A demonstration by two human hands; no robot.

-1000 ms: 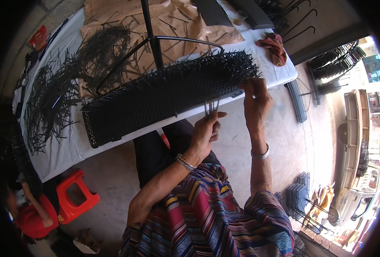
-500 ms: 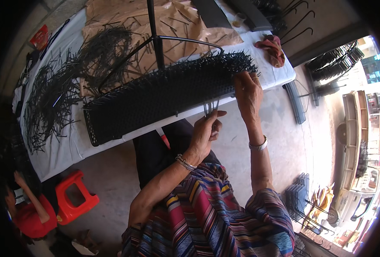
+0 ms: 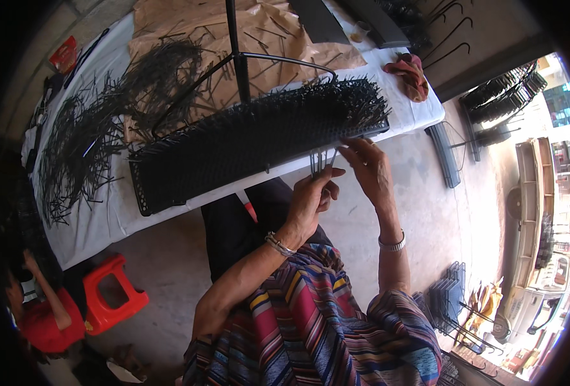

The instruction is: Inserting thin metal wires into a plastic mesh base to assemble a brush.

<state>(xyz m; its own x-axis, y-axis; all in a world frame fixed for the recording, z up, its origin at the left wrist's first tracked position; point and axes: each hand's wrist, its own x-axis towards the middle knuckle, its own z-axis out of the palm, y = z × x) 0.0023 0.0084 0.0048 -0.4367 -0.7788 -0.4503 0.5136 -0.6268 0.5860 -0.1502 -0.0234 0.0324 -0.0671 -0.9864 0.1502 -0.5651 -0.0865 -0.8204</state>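
A long black perforated panel (image 3: 233, 154) lies along the table's near edge. Thin black strips (image 3: 362, 106) bristle from its right end and far side. Below the panel's front edge, my left hand (image 3: 312, 201) is closed round a few thin strips (image 3: 317, 161) that point upward. My right hand (image 3: 370, 168) is just right of these strips, thumb and fingers apart, fingertips close to the strip ends. Whether it touches a strip is hard to make out. A black metal rod frame (image 3: 240, 61) stands over the panel.
Loose black strips (image 3: 85, 145) pile up on the white-covered table (image 3: 127, 222) and brown paper (image 3: 266, 45). A reddish cloth (image 3: 410, 77) lies at the right corner. At lower left are a red stool (image 3: 134, 302) and another person's arm (image 3: 47, 289). Wire racks (image 3: 449, 289) stand right.
My right hand has come away from the panel's bristling right end, down and slightly left to the strips in my left hand. Its fingers have opened. My left hand has barely moved.
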